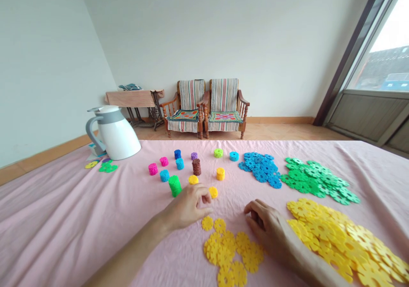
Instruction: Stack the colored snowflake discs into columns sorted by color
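My left hand (192, 204) hovers by two short stacks of yellow flower-shaped plastic discs (213, 192), its fingers bent and its thumb apart from them. Nothing shows in its grasp. Just below its thumb lie a loose yellow disc (207, 223) and a small spread of yellow discs (223, 248). My right hand (268, 227) is low over the cloth between that spread and a big yellow pile (338, 236). Its fingers are loosely curled, with a gap between thumb and forefinger and nothing visible there. A tall green stack (174, 186) stands left of my left hand.
Several small stacks, including a brown one (196, 166), stand across the pink tablecloth (128, 210). Blue discs (262, 167) and green discs (316, 180) lie in piles at right. A white jug (118, 135) stands far left. Two wooden chairs (223, 103) are beyond the table.
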`<state>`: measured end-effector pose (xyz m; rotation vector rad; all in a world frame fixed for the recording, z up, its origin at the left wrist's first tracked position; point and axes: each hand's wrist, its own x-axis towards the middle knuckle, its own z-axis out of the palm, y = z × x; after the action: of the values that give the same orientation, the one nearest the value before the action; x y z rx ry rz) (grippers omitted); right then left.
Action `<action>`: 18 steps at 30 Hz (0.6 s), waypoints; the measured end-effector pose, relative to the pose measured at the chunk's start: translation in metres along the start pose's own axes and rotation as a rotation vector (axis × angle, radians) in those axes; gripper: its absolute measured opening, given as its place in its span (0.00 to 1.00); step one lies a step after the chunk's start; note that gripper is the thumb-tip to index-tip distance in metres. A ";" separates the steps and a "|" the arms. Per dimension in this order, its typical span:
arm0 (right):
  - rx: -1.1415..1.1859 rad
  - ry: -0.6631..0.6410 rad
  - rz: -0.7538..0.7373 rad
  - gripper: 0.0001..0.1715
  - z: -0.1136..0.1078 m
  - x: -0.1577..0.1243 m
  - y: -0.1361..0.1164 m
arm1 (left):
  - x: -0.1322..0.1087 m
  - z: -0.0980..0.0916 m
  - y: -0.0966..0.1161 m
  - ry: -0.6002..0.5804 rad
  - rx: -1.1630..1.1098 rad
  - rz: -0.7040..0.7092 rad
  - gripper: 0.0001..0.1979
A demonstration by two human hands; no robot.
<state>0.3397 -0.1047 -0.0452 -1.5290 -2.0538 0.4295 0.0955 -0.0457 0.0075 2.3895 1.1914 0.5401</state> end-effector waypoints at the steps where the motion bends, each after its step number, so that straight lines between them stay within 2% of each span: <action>1: -0.003 -0.004 -0.002 0.09 0.000 0.000 0.000 | -0.003 -0.005 0.001 -0.081 -0.004 0.026 0.06; 3: -0.012 -0.022 -0.003 0.09 0.000 0.001 0.000 | -0.009 -0.012 0.002 -0.191 0.005 0.058 0.11; 7: -0.011 -0.021 -0.003 0.09 0.001 0.002 0.003 | -0.013 -0.016 0.001 -0.267 0.051 0.088 0.13; 13: -0.001 -0.021 0.009 0.09 0.001 0.001 0.002 | -0.010 -0.009 0.002 -0.282 0.080 0.146 0.11; 18: 0.001 -0.021 0.013 0.09 0.000 0.001 0.002 | -0.010 -0.004 0.004 -0.222 0.113 0.167 0.08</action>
<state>0.3408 -0.1033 -0.0460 -1.5445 -2.0602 0.4540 0.0904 -0.0555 0.0116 2.5811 0.9561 0.2529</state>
